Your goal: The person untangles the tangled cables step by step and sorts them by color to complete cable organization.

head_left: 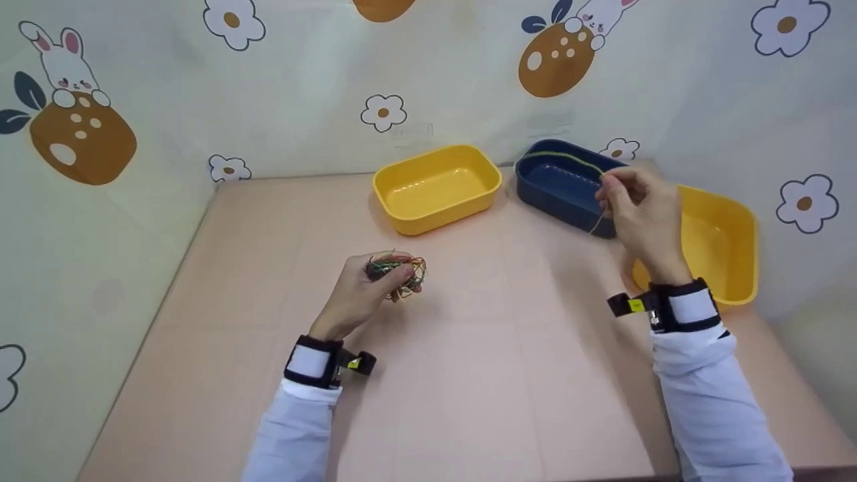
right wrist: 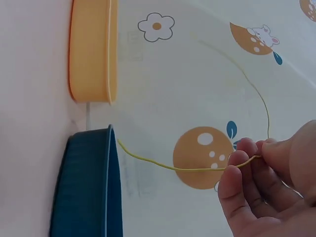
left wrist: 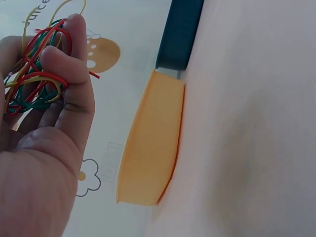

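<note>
A tangled bundle of thin red, green and yellow wires (left wrist: 37, 81) lies in the curled fingers of my left hand (head_left: 358, 291), over the middle of the table. My right hand (head_left: 646, 214) pinches one yellow wire (right wrist: 197, 170) between thumb and fingers. Both ends of that wire hang free, one reaching out over the dark blue tray (head_left: 559, 184) in the head view. In the right wrist view the wire bends away on both sides of the fingertips, with one end close to the blue tray's rim.
One yellow tray (head_left: 438, 191) stands at the back middle, left of the blue one. Another yellow tray (head_left: 726, 241) is at the right, partly behind my right hand and wrist. A patterned wall covering (head_left: 301, 100) rises behind the pink tabletop (head_left: 455, 402).
</note>
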The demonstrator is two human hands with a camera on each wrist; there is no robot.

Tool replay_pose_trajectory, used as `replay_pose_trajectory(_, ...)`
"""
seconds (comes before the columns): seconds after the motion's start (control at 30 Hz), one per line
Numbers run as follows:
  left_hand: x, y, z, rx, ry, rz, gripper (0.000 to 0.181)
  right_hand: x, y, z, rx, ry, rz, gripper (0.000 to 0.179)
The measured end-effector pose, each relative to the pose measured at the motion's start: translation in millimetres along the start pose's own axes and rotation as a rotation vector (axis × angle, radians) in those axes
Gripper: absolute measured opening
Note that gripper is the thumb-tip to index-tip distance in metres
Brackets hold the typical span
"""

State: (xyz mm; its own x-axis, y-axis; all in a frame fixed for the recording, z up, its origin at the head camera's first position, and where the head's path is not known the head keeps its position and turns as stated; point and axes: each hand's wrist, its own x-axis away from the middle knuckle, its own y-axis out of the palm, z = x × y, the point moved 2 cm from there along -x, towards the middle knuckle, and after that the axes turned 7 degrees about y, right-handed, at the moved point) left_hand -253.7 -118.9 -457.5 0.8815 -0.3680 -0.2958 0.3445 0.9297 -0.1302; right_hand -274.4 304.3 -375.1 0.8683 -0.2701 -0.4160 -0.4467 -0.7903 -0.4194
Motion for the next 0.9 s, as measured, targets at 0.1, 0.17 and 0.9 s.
replay_pose_trajectory(0.1,-0.5,-0.4,-0.3,0.005,-0.005,0.015,0.020,-19.1,-9,1,-0.022,0.032,0.004,0.024)
replay_pose_trajectory(0.17,-0.9,-0.9,-0.7,0.008,-0.014,0.028,0.021,-32.3,-12,2,0.015,0.026,0.027,0.024)
replay_pose_trajectory(0.9,-2.7,2.2,-2.3,0.060,-0.055,0.074,0.029,-72.7,37,70,0.533,0.002,-0.298,0.023)
